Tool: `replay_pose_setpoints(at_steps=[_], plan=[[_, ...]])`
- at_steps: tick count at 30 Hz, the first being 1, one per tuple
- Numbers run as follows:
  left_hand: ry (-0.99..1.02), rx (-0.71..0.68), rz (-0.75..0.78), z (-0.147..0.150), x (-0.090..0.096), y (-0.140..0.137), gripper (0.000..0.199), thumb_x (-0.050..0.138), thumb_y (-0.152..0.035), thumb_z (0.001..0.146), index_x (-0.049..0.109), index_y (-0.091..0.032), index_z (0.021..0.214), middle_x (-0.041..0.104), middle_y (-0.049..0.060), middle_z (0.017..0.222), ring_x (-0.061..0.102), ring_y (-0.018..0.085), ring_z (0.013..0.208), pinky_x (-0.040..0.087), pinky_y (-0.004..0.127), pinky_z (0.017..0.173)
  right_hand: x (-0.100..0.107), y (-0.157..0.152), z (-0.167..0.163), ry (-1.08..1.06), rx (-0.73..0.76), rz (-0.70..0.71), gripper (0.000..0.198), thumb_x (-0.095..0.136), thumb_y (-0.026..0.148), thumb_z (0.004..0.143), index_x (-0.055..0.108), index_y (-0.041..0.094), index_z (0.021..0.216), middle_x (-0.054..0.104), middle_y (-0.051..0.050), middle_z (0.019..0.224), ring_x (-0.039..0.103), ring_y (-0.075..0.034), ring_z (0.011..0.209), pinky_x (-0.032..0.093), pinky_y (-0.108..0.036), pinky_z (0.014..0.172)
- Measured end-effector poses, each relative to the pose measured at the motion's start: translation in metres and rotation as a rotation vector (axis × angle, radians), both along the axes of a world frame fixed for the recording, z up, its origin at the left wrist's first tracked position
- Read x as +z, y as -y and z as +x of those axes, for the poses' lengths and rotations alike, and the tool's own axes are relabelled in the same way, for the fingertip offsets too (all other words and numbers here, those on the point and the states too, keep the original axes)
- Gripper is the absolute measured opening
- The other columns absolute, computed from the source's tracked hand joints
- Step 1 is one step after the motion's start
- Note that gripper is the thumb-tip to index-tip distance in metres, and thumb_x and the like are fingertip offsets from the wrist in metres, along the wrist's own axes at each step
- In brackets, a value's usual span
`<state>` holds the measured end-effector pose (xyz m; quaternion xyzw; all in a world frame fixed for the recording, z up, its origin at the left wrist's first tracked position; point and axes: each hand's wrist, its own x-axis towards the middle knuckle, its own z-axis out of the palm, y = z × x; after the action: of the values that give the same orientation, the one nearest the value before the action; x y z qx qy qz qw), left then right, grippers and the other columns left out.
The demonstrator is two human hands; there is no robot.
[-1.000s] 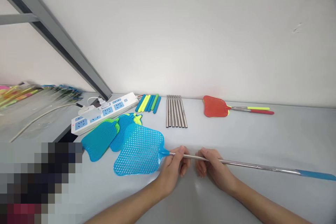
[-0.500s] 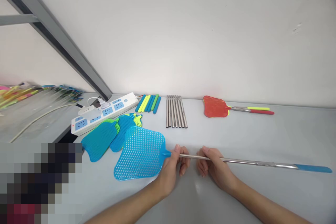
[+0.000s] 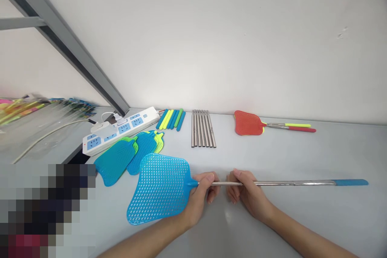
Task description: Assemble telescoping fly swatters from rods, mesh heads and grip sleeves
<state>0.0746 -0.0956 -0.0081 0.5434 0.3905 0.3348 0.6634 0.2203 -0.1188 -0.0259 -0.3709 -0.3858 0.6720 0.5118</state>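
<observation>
A blue fly swatter (image 3: 163, 187) with an extended metal rod and a blue grip lies across both hands. My left hand (image 3: 201, 195) is closed round the thin rod just beside the perforated head. Farther along the same rod, my right hand (image 3: 246, 191) is also closed, its thumb on top. The blue grip (image 3: 350, 182) points to the right, beyond my right hand. Behind the held head rest loose swatter heads (image 3: 113, 163) in blue and yellow-green, overlapping one another.
Coloured grips (image 3: 172, 119) and a row of metal rods (image 3: 203, 129) lie along the wall. A red swatter (image 3: 249, 123) rests on a yellow one at the back right. A white power strip (image 3: 121, 131) with plugs and bagged items (image 3: 45, 115) are at left.
The swatter has swung slightly about the hands: its head has come nearer to me and its blue grip has moved away and leftward. Both hands stay closed on the rod.
</observation>
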Motion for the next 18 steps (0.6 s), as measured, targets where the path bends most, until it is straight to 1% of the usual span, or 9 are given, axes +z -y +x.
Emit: replay_pose_setpoints(at_steps=[3, 8, 12, 13, 15, 18], plan=[[0.018, 0.006, 0.006, -0.001, -0.005, -0.001, 0.038, 0.033, -0.032, 0.08, 0.045, -0.014, 0.048, 0.037, -0.003, 0.043, 0.034, 0.008, 0.043, 0.026, 0.022, 0.045, -0.001, 0.0, 0.0, 0.007, 0.001, 0.005, 0.044, 0.032, 0.029, 0.085, 0.043, 0.016, 0.044, 0.037, 0.002, 0.04, 0.041, -0.011, 0.041, 0.029, -0.026, 0.045], [0.017, -0.076, -0.002, -0.003, -0.012, -0.002, 0.041, 0.037, -0.031, 0.077, 0.044, -0.014, 0.04, 0.034, -0.003, 0.035, 0.032, 0.007, 0.035, 0.022, 0.022, 0.038, 0.0, 0.0, 0.0, -0.006, 0.005, 0.008, 0.044, 0.033, 0.029, 0.084, 0.043, 0.016, 0.044, 0.037, 0.002, 0.04, 0.041, -0.011, 0.041, 0.029, -0.026, 0.045], [0.013, -0.047, -0.022, -0.002, -0.01, -0.003, 0.045, 0.035, -0.033, 0.078, 0.045, -0.014, 0.039, 0.034, -0.003, 0.033, 0.033, 0.007, 0.034, 0.024, 0.022, 0.038, 0.001, -0.001, -0.001, -0.006, 0.0, 0.01, 0.044, 0.032, 0.03, 0.084, 0.043, 0.016, 0.043, 0.038, 0.002, 0.04, 0.042, -0.011, 0.041, 0.03, -0.026, 0.045], [0.006, -0.061, -0.035, -0.001, -0.008, -0.004, 0.047, 0.033, -0.035, 0.079, 0.045, -0.014, 0.039, 0.033, -0.003, 0.032, 0.033, 0.007, 0.033, 0.024, 0.022, 0.038, 0.001, -0.001, -0.001, -0.005, 0.004, 0.015, 0.045, 0.032, 0.03, 0.084, 0.044, 0.016, 0.043, 0.038, 0.002, 0.039, 0.042, -0.011, 0.041, 0.031, -0.026, 0.046], [-0.027, -0.151, -0.082, -0.001, -0.005, -0.005, 0.051, 0.029, -0.041, 0.08, 0.046, -0.015, 0.04, 0.034, -0.003, 0.032, 0.032, 0.007, 0.032, 0.023, 0.021, 0.036, 0.001, 0.0, 0.0, -0.004, 0.027, 0.028, 0.048, 0.029, 0.032, 0.084, 0.045, 0.017, 0.042, 0.038, 0.001, 0.038, 0.042, -0.012, 0.041, 0.032, -0.026, 0.047], [-0.089, -0.336, -0.132, -0.002, -0.002, -0.005, 0.055, 0.025, -0.05, 0.078, 0.047, -0.015, 0.043, 0.036, -0.002, 0.033, 0.029, 0.006, 0.029, 0.018, 0.021, 0.033, 0.0, 0.001, 0.002, 0.0, 0.092, 0.041, 0.053, 0.025, 0.035, 0.085, 0.046, 0.017, 0.04, 0.04, 0.0, 0.037, 0.044, -0.012, 0.042, 0.033, -0.026, 0.049]])
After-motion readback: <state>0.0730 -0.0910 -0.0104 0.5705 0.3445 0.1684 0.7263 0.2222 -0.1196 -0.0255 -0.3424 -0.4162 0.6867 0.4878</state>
